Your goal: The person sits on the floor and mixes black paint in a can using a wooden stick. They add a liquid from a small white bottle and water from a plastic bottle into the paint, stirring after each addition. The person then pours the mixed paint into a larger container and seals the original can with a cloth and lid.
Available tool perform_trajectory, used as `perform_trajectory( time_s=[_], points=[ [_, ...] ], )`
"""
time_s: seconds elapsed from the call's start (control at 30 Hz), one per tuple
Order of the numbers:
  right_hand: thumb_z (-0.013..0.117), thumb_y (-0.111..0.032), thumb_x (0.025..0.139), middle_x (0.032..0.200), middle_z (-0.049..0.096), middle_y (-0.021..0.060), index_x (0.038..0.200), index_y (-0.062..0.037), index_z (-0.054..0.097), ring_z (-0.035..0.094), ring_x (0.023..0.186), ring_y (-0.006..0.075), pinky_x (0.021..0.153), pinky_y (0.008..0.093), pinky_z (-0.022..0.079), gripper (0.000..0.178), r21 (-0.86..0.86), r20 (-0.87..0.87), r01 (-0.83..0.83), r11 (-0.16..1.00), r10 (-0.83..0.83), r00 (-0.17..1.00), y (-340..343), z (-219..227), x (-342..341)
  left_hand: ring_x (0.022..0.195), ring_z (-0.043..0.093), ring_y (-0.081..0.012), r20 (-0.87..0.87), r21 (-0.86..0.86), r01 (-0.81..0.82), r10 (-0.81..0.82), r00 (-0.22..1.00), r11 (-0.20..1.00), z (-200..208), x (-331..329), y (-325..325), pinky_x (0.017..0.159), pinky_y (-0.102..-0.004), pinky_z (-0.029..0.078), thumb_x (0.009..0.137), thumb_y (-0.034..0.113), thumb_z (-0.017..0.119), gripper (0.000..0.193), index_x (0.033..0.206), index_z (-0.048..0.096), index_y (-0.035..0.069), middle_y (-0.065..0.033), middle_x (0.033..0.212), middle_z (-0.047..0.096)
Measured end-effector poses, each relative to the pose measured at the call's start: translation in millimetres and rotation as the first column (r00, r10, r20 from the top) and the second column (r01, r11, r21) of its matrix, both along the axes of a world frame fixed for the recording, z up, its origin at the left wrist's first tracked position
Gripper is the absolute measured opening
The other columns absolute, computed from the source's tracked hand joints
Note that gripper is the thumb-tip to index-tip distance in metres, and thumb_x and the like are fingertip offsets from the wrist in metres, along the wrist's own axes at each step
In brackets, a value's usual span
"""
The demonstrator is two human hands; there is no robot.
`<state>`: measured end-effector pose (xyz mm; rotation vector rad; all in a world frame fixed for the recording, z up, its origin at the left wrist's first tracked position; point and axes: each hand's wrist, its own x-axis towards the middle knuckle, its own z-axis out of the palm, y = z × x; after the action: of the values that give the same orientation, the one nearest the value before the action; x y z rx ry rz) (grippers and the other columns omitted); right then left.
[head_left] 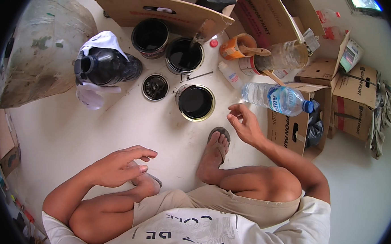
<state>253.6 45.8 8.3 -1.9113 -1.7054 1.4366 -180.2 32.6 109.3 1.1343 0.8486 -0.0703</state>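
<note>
My left hand (pixel 122 166) hovers above my left foot, fingers loosely stretched and holding nothing. On the right, my right hand (pixel 245 125) is half curled with finger and thumb apart, nothing visible between them. Just beyond it lies a clear plastic water bottle (pixel 273 98) with a blue cap. Left of that hand stands an open paint can (pixel 195 103) of dark liquid. Behind it are a second open can (pixel 185 55) with a brush (pixel 203 32) at its rim, and a third dark can (pixel 150 38). A round lid (pixel 155 87) lies flat beside them.
A dark jug (pixel 107 66) with white cloth and a large cloudy plastic container (pixel 48 46) stand left. Cardboard boxes (pixel 166 13) line the back; more boxes (pixel 289 127) are right. An orange tub (pixel 238 47) with a wooden-handled brush and a small white bottle (pixel 229 75) sit right of the cans.
</note>
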Motion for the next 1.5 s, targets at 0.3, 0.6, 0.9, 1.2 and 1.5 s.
perform_trajectory(
  time_s=[0.3,0.6,0.9,1.2,1.5],
  points=[
    [0.091,-0.015,0.079,0.138,0.059,0.0155,0.146,-0.0010,0.046,0.058,0.128,0.0301,0.114,0.0447,0.042,0.082,0.681,-0.349,0.606,0.411,-0.546,0.762,-5.8,-72.9,87.4,0.122,0.060,-0.0339,0.098,0.536,0.086,-0.163,0.982,0.840,-11.1,82.9,34.9,0.105,-0.0456,0.047,0.099,0.015,0.061,0.034,0.131,0.064,0.003,-0.0157,0.133,0.063],
    [0.095,-0.021,0.074,0.128,0.067,0.0120,0.140,-0.0009,0.054,0.066,0.115,0.0271,0.104,0.0410,0.051,0.081,0.610,-0.386,0.642,0.465,-0.533,0.753,19.0,-92.6,100.9,0.142,0.047,-0.0405,0.508,0.812,-0.497,0.050,0.860,0.307,-15.5,297.7,79.5,0.116,-0.0514,0.040,0.091,0.020,0.073,0.060,0.145,0.054,0.002,-0.0222,0.150,0.050],
    [0.099,-0.032,0.066,0.121,0.071,0.0137,0.138,-0.0017,0.056,0.072,0.108,0.0281,0.096,0.0412,0.058,0.090,0.575,-0.352,0.257,0.777,-0.049,0.935,2.6,-60.8,51.5,0.116,0.061,-0.0359,0.283,0.935,-0.267,-0.038,0.958,0.234,-24.1,244.9,84.9,0.097,-0.0459,0.055,0.088,0.016,0.071,0.060,0.146,0.055,0.013,-0.0161,0.128,0.059],
    [0.096,-0.041,0.064,0.114,0.076,0.0190,0.140,-0.0022,0.055,0.077,0.100,0.0340,0.088,0.0419,0.061,0.095,0.381,-0.028,-0.251,0.890,0.283,0.959,64.8,-11.2,5.6,0.092,0.070,-0.0368,0.088,0.912,-0.189,0.276,0.957,0.364,-32.7,172.0,108.4,0.077,-0.0459,0.055,0.094,0.029,0.074,0.034,0.117,0.064,0.005,-0.0191,0.101,0.068],
    [0.089,-0.048,0.068,0.093,0.076,0.0221,0.135,-0.0013,0.056,0.075,0.091,0.0395,0.084,0.0452,0.058,0.088,0.265,0.224,-0.395,0.880,0.342,0.913,105.1,12.0,-8.5,0.060,0.055,-0.0179,-0.067,0.763,-0.403,0.683,0.727,0.505,-49.0,132.3,137.8,0.061,-0.0349,0.046,0.103,0.047,0.066,0.047,0.097,0.067,0.000,-0.0082,0.065,0.061]
  ],
)
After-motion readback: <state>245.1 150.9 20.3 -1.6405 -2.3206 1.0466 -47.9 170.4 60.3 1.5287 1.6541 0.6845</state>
